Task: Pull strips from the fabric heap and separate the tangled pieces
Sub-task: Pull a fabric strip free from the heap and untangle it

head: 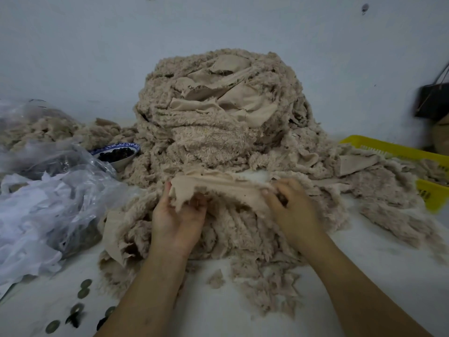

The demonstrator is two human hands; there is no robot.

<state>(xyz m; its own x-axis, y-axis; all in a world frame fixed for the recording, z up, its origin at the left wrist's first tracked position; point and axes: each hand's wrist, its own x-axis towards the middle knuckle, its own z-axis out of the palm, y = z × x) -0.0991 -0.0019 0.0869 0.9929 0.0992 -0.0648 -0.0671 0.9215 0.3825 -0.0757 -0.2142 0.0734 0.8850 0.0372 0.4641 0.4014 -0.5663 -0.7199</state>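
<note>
A tall heap of beige fleecy fabric strips (213,113) rises against the wall at the middle of the table. Lower tangled strips (233,234) spread toward me at its foot. One strip (218,186) is stretched sideways between my hands, smooth backing up. My left hand (177,220) grips its left end, palm turned up, fingers curled into the cloth. My right hand (291,207) pinches its right end, knuckles up.
Clear plastic bags (48,210) with white scraps lie at the left. A blue-patterned bowl (119,153) of dark pieces stands behind them. A yellow basket (427,190) sits at the right edge. Round coins (82,293) are scattered on the white table (388,268) at front left.
</note>
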